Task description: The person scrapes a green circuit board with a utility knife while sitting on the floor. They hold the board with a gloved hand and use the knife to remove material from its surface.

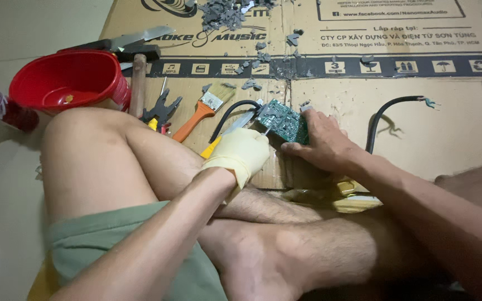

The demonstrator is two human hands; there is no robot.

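Observation:
My left hand (241, 153), in a pale yellow glove, is closed around a thin tool whose metal tip (264, 132) touches the near edge of a green circuit board (282, 120). The bare fingers of my right hand (319, 146) press the board's right side down onto the brown cardboard sheet (330, 95). A black cable (231, 110) runs out from the board's left side. Under my left hand lies a yellow-handled blade (212, 147). I sit cross-legged with my knees in front of the board.
A red plastic bowl (68, 81), a wooden-handled hammer (138, 78), pliers (162, 108) and an orange-handled paintbrush (203, 110) lie at the left. Grey broken chips (224, 14) litter the far cardboard. A second black cable (389, 111) with bare wire ends lies to the right.

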